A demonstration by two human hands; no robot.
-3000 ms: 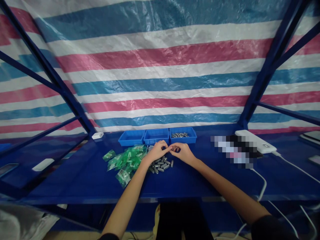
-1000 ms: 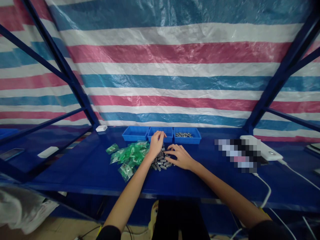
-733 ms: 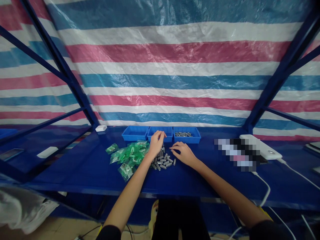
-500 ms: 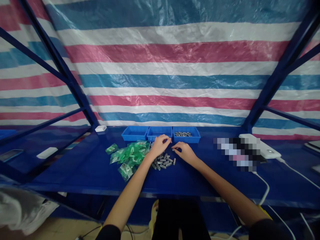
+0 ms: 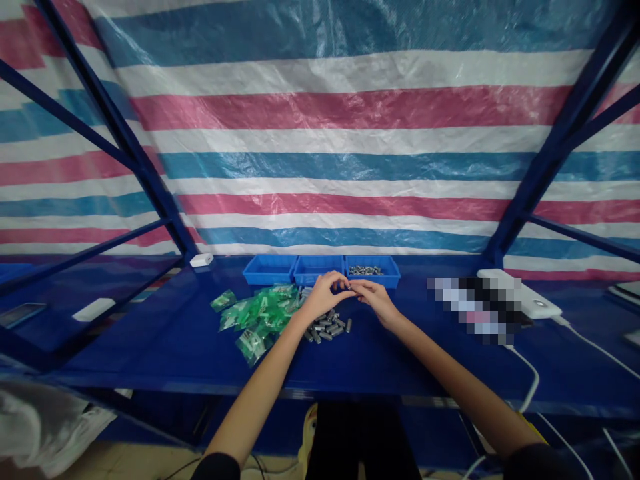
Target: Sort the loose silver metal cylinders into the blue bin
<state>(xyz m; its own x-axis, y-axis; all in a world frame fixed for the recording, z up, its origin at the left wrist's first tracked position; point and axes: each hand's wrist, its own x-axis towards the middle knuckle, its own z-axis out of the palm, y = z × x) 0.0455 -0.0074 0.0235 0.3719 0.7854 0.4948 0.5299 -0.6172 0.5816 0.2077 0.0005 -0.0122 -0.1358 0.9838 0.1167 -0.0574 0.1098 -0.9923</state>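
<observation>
My left hand [image 5: 323, 297] and my right hand [image 5: 373, 297] meet fingertip to fingertip just above a heap of small grey metal cylinders [image 5: 330, 326] on the blue bench. Both hands are closed in a pinch on one small metal piece between them. A pile of green plastic bags [image 5: 257, 313] lies to the left of the heap. Behind the hands stand three blue trays: the left tray [image 5: 267, 269], the middle tray [image 5: 316, 268], and the right tray [image 5: 389, 269] that holds several metal pieces.
A white power bank [image 5: 525, 299] with a white cable [image 5: 530, 377] lies at the right, beside a blurred-out object. A small white box [image 5: 201, 260] sits at the back left. Blue frame bars and a striped tarp enclose the bench [image 5: 160, 353].
My right hand lifted off the heap of cylinders and moved up to meet my left hand, which drew back from the middle tray. Both now pinch together above the heap.
</observation>
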